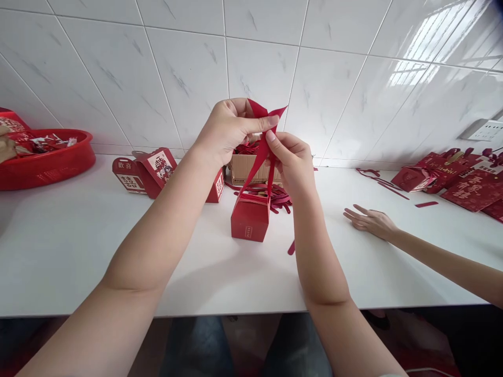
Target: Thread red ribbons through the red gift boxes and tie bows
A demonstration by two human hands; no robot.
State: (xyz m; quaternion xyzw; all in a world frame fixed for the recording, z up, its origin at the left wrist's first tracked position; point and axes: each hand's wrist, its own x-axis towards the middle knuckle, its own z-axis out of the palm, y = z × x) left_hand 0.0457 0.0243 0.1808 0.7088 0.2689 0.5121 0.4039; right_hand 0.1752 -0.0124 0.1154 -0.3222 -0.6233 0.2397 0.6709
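Clock: 12 toward the wall (188,78), 6 toward the person.

Box (248,220) stands upright on the surface (98,241), mid-view, right below the hands. Ribbon (259,156) runs up from its top to both hands.

Grip: left hand (238,125) pinches ribbon, thumb over forefinger, up where the bands meet; right hand (291,157) pinches just below, at 5 from it. Other fingers curl in.

Doing it well, my take: right pinch stays firm as the anchor, left does the shaping. Pull both legs evenly, or the box tips. Keep bands flat, no twist. Even out the tails before tightening. Bring the crossing straight over box centre; it looks off toward 1 now. Pull gently, box looks like light card.

Pointing: small printed face looks at the person, toward 6, turned a touch to 7. Box's long axis: can't tell, its depth is hidden. Ribbon's long axis is near upright: left leg leans to 1, right leg close to 12. Tails flare to 11 and 2.

Carton (251,168) sits at 12 behind the box. Co-worker's hand (373,222) rests at 3, well apart.
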